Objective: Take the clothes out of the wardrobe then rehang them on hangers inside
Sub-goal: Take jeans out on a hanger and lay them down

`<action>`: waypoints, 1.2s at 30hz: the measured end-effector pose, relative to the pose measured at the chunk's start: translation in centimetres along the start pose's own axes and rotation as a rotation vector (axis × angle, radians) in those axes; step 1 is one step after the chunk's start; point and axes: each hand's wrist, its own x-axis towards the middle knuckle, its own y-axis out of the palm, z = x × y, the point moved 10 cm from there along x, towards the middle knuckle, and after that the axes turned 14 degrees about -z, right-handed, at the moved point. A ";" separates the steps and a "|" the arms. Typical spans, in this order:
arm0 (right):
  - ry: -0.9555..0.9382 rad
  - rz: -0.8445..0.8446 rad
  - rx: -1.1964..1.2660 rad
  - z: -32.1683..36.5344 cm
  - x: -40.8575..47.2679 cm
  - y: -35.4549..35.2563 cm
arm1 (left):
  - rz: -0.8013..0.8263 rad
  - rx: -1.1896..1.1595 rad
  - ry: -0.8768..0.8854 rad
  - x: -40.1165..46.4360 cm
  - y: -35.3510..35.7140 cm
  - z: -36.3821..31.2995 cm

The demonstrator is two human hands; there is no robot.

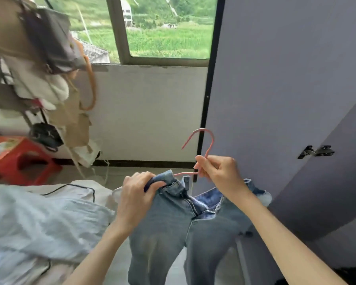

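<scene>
- Jeans (173,229): hung mid-frame, waistband gripped by left hand (136,196).
- Hanger (201,149) (pink): neck pinched by right hand (220,171), above the jeans.
- Door (286,89): just right.
- Stool (19,157), bags (47,42): left.

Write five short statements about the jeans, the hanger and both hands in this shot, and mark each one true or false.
1. The right hand holds the pink hanger by its neck. True.
2. The left hand rests open on the bed. False: it grips the waistband of the jeans.
3. The jeans' zip is open. True.
4. The hanger already hangs inside the wardrobe. False: it is held in the air.
5. The red stool stands at the right. False: at the left.
</scene>
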 end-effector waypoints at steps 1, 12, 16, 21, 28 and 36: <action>-0.069 0.018 -0.011 0.9 0.3 1.2 | -0.043 0.034 -0.023 -0.1 -1.6 0.9; 0.003 0.282 0.020 -1.5 1.5 12.4 | -0.469 0.461 -0.401 -4.7 -18.4 6.2; -0.299 0.371 0.053 2.9 -0.2 16.5 | -0.606 0.524 -0.531 -7.8 -23.0 6.0; -0.586 0.422 0.105 8.0 -3.3 20.6 | -0.795 0.688 -0.635 -12.4 -28.6 5.2; -0.702 0.252 0.210 18.5 -8.2 27.2 | -1.013 0.937 -0.528 -14.7 -39.7 1.8; -0.652 0.276 0.415 34.1 -18.4 34.1 | -1.286 1.218 -0.495 -20.6 -55.9 -1.1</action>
